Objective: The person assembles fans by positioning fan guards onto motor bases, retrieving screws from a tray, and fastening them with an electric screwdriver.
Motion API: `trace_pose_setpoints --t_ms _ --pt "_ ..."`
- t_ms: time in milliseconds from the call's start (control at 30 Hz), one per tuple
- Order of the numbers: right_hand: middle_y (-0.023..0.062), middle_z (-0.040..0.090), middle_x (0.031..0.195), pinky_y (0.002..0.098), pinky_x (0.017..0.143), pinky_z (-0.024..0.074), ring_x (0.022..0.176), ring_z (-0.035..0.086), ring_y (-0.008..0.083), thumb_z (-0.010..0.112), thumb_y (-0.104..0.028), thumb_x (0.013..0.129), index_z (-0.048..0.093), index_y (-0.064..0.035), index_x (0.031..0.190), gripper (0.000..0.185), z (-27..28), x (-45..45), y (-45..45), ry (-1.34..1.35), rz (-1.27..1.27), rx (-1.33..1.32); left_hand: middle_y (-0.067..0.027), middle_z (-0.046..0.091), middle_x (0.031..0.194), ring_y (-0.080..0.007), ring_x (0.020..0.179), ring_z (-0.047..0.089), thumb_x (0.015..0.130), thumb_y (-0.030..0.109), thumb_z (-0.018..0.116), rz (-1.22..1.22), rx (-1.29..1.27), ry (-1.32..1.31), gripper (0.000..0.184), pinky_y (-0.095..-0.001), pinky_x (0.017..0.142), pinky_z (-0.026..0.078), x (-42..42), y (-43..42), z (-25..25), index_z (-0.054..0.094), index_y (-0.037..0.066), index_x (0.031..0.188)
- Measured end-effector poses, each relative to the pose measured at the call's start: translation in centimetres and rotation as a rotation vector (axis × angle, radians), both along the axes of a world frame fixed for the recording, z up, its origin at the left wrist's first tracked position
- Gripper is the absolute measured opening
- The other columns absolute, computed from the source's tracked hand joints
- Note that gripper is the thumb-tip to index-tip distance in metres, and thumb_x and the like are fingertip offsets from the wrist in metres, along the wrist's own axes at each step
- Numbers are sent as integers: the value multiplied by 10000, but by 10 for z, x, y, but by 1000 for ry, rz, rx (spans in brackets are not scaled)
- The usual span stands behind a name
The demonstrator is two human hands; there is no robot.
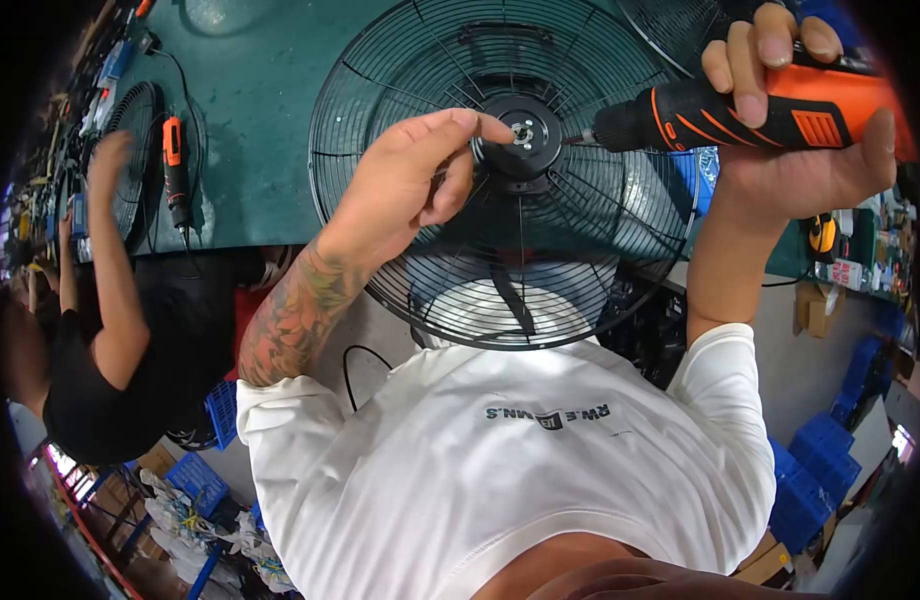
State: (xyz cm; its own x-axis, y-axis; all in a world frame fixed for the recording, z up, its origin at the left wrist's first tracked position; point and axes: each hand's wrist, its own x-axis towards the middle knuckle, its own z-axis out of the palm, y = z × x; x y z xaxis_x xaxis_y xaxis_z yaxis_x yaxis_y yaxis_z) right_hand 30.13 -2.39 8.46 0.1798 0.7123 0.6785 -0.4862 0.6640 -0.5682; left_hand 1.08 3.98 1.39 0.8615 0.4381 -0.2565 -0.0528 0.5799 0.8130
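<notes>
My right hand (785,185) is wrapped round the driver (715,115), whose bit points left at the edge of the hub (523,165). My left hand (400,170) reaches its index fingertip to the hub's middle, other fingers curled; whether it pinches anything small, I cannot tell. The guard (460,75) lies between my hands, overhanging the table (250,120).

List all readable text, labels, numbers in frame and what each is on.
"RW.E", a small mark, then roughly "MN.S": upside down on the white cloth shirt; reading uncertain.
Small red-and-white printed items at right: too small to read.
Orange-and-black power screwdriver: no legible text.
</notes>
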Motion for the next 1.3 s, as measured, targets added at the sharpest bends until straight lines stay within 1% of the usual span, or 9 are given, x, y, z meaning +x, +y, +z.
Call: trace_pose_setpoints --t_ms 233,367,433,467,567,733,800,1233,1300 --pt "120 624 912 353 597 567 552 642 198 540 -570 1012 553 -95 1112 485 13 -28 -13 127 -101 10 2 527 707 -94 553 469 1107 224 420 124 -122 166 346 -243 541 410 17 -24 10 600 -37 1244" --pt "117 611 920 342 637 542 616 623 189 575 -525 1008 548 -88 1122 452 23 -23 -23 47 -156 39 -2 531 687 -82 551 476 1105 263 469 20 98 185 361 -239 522 388 15 -35 4 612 -49 1218" --pt "116 605 924 337 657 529 647 613 185 593 -502 1006 545 -85 1127 437 26 -8 -26 7 -179 49 32 484 642 -72 558 456 1114 326 459 -130 344 272 414 -240 522 385 12 -35 5 661 -35 1127" --pt "115 602 926 334 667 523 663 608 182 602 -491 1005 544 -83 1130 430 28 0 -29 -12 -192 55 36 494 630 -66 575 460 1088 285 541 -76 561 317 358 -246 528 383 11 -40 1 697 -29 1018" --pt "114 592 932 326 697 504 711 594 176 628 -457 1002 540 -78 1137 412 36 -4 -39 -73 -229 69 1 570 664 -64 602 495 1033 184 638 24 971 297 235 -250 542 391 12 -47 6 697 -38 985" --pt "111 577 941 312 747 473 791 570 165 672 -401 997 534 -70 1149 390 50 10 -50 -173 -290 103 -82 644 736 -128 634 572 990 116 678 137 1059 178 155 -278 581 445 14 -51 4 697 -38 984" --pt "109 571 945 307 767 460 823 560 160 690 -378 995 531 -66 1154 384 54 1 -46 -215 -315 120 -126 656 776 -254 619 625 983 156 689 173 1053 130 175 -351 561 472 15 -53 2 703 -14 1024" --pt "120 609 948 335 677 518 678 607 184 605 -490 1002 547 -90 1145 428 27 -52 -9 -184 -65 36 -115 625 722 -288 591 608 939 164 741 196 1205 158 174 -359 532 466 7 -48 -5 691 -1 964" --pt "122 618 948 342 654 532 643 618 190 584 -517 1004 551 -96 1142 444 23 -43 -5 -172 -10 16 -117 629 721 -275 571 591 908 188 778 239 1262 121 255 -364 527 470 6 -46 -9 696 -4 1054"
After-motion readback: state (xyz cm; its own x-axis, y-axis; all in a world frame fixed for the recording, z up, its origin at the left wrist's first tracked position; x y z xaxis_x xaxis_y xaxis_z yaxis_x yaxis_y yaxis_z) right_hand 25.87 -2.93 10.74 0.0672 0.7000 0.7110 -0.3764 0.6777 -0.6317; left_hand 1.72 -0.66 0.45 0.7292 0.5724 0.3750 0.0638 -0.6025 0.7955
